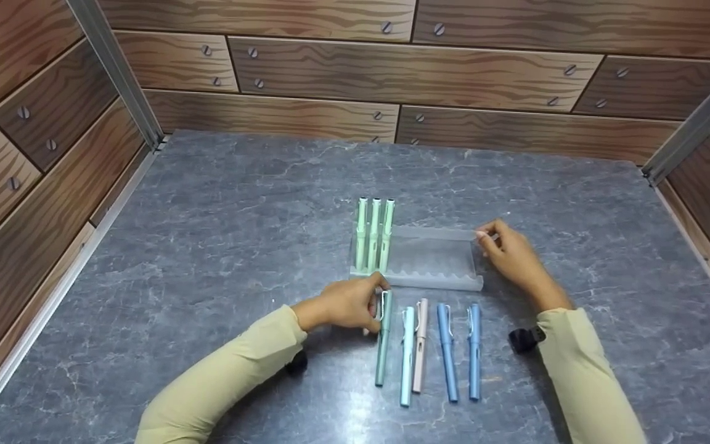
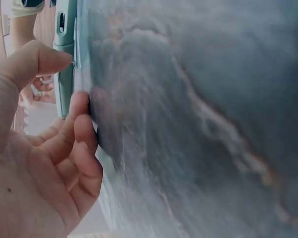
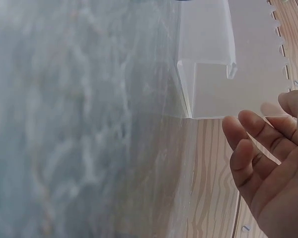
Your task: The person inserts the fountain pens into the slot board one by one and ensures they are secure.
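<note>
Three slim pale-green pens [image 1: 373, 243] rest in the clear notched plastic rack [image 1: 432, 253]. Left hand [image 1: 349, 303] pinches a slim dark-green pen [image 1: 383, 357] on the grey marbled surface [image 1: 238, 203]; right hand [image 1: 513, 254] pinches the rack's edge. Advisable: light grip, rack held steady.

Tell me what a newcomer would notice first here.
Likely the three pale green pens, side by side at the left end of the clear rack. Then the left hand, gripping a darker green pen, leftmost of five in front of the rack. The right hand holds the rack's far right corner.
</note>
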`<state>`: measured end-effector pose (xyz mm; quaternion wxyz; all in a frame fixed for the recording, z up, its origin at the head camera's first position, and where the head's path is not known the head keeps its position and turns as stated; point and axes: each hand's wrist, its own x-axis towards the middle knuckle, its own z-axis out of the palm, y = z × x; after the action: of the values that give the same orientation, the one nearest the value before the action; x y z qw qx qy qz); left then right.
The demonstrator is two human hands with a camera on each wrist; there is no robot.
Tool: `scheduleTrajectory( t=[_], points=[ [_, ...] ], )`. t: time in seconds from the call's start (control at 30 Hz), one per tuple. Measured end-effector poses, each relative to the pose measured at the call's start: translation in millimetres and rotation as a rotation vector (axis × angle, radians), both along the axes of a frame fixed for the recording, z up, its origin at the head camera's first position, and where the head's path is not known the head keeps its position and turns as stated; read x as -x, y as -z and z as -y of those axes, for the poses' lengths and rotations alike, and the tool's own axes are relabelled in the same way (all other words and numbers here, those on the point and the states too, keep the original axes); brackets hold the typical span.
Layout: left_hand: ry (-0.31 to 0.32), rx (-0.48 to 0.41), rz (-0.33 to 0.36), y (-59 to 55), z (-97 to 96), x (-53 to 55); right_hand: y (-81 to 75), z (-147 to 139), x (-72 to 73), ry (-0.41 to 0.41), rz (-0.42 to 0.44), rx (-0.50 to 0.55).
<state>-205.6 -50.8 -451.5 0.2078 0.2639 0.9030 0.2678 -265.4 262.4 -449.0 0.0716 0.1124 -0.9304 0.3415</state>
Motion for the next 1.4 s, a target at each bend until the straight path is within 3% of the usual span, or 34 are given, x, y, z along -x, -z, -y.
scheduleTrajectory(
  t=[0.13, 0.37, 0.57, 1.0, 1.4],
  points=[
    [-0.032, -0.1, 0.066, 0.7, 3.2, 2.6, 1.0, -1, 0.5, 0.0, -0.007, 0.005],
    [-0.116, -0.389, 0.308, 7.9, 7.9, 4.8, 3.3, -1, 1.7, -0.008, 0.008, 0.0],
    [-0.117, -0.494, 0.393, 7.9, 12.1, 5.2, 3.8, -1, 1.6, -0.002, -0.003, 0.001],
    [-0.093, -0.589, 0.425, 5.9, 14.5, 5.0, 2.4, -1, 1.1, -0.006, 0.043, -0.002],
    [-0.144, -0.65, 0.398, 2.7, 11.0, 6.6, 4.0, 0, 1.3, -0.006, 0.014, 0.008]
  ],
)
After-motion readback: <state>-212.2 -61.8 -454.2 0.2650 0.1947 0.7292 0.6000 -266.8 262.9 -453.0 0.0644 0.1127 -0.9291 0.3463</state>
